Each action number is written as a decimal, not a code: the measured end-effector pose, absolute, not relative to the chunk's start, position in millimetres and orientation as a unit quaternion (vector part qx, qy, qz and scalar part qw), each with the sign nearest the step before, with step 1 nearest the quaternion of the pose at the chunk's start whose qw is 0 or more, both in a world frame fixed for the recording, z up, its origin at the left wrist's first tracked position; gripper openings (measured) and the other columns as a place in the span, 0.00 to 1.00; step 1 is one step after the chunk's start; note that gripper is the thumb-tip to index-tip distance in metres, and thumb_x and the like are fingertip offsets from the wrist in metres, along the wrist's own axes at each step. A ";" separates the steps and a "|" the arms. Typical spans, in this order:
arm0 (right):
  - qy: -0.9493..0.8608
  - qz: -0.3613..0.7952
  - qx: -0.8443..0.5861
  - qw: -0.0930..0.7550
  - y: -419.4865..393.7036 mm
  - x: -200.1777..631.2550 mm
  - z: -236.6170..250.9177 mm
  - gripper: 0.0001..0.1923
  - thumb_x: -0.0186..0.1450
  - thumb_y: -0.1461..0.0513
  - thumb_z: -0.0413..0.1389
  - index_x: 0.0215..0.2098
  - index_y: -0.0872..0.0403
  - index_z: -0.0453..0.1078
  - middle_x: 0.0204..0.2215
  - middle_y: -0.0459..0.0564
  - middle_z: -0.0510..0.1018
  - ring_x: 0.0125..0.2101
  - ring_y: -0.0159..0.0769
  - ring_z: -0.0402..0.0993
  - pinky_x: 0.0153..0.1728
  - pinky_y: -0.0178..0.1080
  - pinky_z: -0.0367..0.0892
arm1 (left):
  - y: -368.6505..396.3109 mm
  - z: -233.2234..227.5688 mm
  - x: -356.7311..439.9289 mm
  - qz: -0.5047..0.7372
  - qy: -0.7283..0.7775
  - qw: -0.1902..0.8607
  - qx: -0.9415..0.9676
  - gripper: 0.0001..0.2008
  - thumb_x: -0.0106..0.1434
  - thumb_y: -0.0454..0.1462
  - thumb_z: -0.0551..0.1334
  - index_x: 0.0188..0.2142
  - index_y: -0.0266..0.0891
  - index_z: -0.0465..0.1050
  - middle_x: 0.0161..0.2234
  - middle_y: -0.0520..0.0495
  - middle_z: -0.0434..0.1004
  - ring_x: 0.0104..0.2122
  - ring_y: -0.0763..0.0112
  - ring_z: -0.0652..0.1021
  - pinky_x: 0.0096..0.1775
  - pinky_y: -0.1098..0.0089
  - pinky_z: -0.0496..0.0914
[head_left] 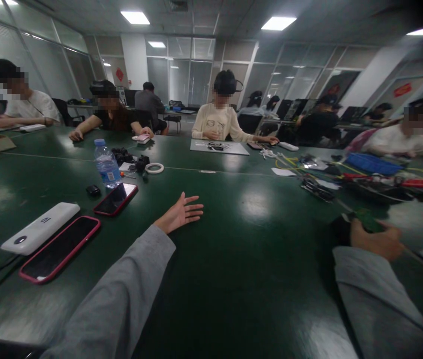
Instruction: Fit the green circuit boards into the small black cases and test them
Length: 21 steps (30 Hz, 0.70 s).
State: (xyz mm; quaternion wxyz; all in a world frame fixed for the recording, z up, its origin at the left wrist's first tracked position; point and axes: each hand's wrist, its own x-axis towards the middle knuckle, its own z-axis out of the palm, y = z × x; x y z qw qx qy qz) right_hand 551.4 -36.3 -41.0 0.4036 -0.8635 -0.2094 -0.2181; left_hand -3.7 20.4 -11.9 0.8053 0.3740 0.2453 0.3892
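Head cam view, left to right: white power bank [40,228] and two red-cased phones [60,248] on the green bench [256,259], water bottle [106,164] behind them. Left hand [180,213] is spread flat and open, holding nothing, just right of the far phone [115,199]. Right hand [378,242] has its grip closed around something dark green [364,219] (too blurry to identify) near the bench's right edge.

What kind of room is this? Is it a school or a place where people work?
It looks like a shared office workroom, probably for putting small electronics together. People sit around one long green table, glass-walled rooms stand behind them, and cables and small parts lie spread on the right side.
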 end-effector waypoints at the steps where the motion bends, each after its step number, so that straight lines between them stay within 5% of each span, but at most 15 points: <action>1: -0.193 -0.220 -0.866 0.405 -36.4 551.7 -41.0 0.33 0.51 0.44 0.57 0.48 0.53 0.64 0.41 0.66 0.72 0.43 0.58 0.69 0.39 0.53 0.64 | 20.8 -12.4 -3.7 0.389 0.246 0.805 0.374 0.30 0.61 0.55 0.49 0.57 0.40 0.60 0.51 0.35 0.68 0.45 0.59 0.74 0.48 0.57 0.67; 14: -0.214 -0.178 -0.903 0.327 -34.1 521.5 -24.9 0.34 0.53 0.44 0.55 0.50 0.55 0.62 0.40 0.68 0.70 0.42 0.55 0.69 0.35 0.49 0.63 | 19.4 -11.2 -3.8 0.387 0.247 0.804 0.376 0.29 0.62 0.54 0.49 0.56 0.40 0.60 0.51 0.35 0.68 0.45 0.60 0.74 0.49 0.57 0.66; 21: -0.294 -0.128 -0.913 0.253 -37.3 530.5 -23.9 0.30 0.57 0.46 0.51 0.54 0.48 0.62 0.44 0.64 0.71 0.45 0.54 0.68 0.34 0.47 0.61 | 20.2 -11.3 -3.9 0.387 0.252 0.802 0.380 0.30 0.62 0.54 0.49 0.56 0.40 0.60 0.51 0.35 0.68 0.45 0.60 0.74 0.48 0.57 0.67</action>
